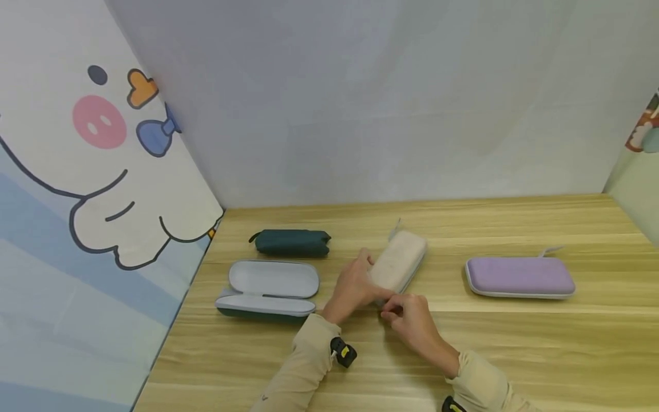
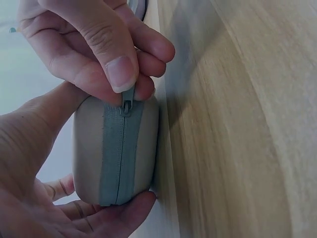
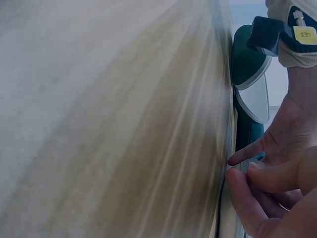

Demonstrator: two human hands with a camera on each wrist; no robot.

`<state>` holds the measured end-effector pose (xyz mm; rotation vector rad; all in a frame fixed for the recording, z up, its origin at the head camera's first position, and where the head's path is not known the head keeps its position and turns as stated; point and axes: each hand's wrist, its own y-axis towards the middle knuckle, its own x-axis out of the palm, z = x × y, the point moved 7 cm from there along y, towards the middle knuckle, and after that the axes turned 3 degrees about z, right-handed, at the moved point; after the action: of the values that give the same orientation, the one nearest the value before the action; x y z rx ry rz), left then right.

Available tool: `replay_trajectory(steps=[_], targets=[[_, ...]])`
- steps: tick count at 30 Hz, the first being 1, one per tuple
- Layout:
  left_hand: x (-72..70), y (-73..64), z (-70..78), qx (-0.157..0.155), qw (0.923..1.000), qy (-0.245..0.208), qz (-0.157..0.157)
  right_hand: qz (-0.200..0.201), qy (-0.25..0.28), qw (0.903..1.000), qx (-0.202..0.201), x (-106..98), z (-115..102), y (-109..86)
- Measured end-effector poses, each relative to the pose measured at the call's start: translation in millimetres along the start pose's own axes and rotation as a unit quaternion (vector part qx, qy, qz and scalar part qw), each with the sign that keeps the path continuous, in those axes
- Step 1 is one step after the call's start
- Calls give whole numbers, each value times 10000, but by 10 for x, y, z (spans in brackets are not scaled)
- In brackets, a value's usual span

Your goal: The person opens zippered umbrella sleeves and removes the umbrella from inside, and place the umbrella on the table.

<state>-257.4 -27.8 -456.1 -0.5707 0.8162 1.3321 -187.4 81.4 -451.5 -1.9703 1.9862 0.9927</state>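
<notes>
A cream zip case [image 1: 399, 260] lies at a slant on the table, its far end turned to the right. My left hand [image 1: 354, 288] holds it along the left side and near end, with the thumb across that end. In the left wrist view, a grey-green zipper [image 2: 120, 158] runs along the case's end, and the zipper is closed there. Its small pull tab [image 2: 128, 96] is pinched between thumb and fingers of my right hand [image 1: 412, 320]. The right wrist view shows these pinching fingers [image 3: 247, 201] close to the case, mostly hiding the tab.
Left of the hands lies an open hard case [image 1: 273, 279], grey inside and dark green outside. Behind it is a dark green pouch [image 1: 292, 243]. A purple zip case [image 1: 520, 276] lies on the right of the wooden table [image 1: 515, 355]. A pale curtain [image 1: 391, 114] hangs behind.
</notes>
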Motion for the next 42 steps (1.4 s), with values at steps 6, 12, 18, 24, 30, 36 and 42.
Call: replay_trajectory(steps=[6, 12, 18, 24, 30, 36, 42], targets=[[7, -17, 45, 20, 9999, 103, 26, 78, -54, 9999, -36, -24, -11, -16], [10, -37, 70, 135, 9994, 237, 213, 89, -65, 9999, -44, -23, -7, -18], [26, -58, 67, 72, 9991, 197, 360, 121, -85, 9999, -59, -26, -4, -28], [36, -106, 71, 79, 9980, 70, 631, 87, -117, 9999, -45, -17, 1, -34], [14, -111, 71, 106, 9979, 178, 620, -95, -143, 9998, -72, -27, 36, -13], [-138, -36, 90, 243, 9991, 215, -283, -406, -22, 9992, 10, -36, 68, 8], [-277, 14, 474, 1923, 9689, 690, -1395, -527, -29, 9986, 71, -67, 79, 28]])
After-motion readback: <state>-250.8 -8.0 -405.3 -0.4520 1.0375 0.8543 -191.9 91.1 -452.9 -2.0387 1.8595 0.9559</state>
